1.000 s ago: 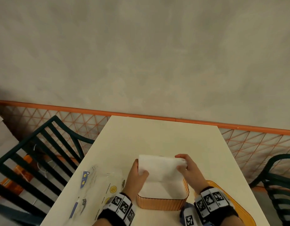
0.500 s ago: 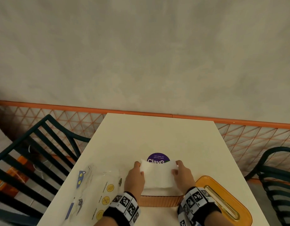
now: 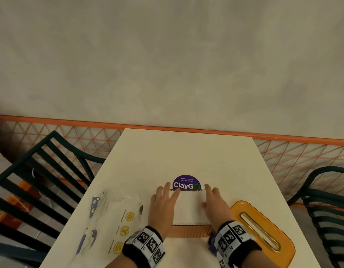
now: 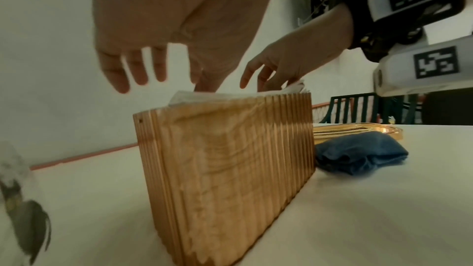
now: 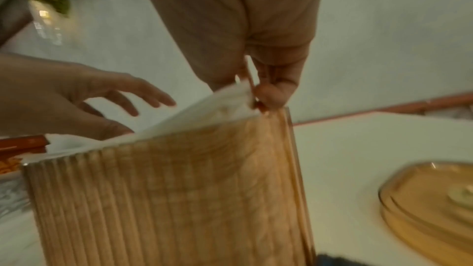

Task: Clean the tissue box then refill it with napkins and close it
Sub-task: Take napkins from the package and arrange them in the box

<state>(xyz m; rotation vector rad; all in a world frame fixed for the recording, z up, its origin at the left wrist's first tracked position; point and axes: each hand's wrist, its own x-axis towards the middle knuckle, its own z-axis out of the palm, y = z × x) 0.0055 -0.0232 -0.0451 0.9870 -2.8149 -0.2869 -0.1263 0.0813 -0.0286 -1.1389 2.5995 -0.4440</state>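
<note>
The ribbed wooden tissue box stands open at the table's near edge. A white napkin stack fills it to the rim. My left hand lies over the stack's left side with its fingers straight and spread. On the right side, my right hand presses the raised napkin edge at the box's wall with fingers extended. The orange lid with its slot lies flat to the right of the box.
A crumpled blue cloth lies between box and lid. An empty clear plastic wrapper lies left of the box. A purple sticker is on the table behind the box. Dark green chairs stand on both sides.
The napkin stack, held up over the box by both hands, has gone down into it. Both hands have let go and now lie flat along its sides.
</note>
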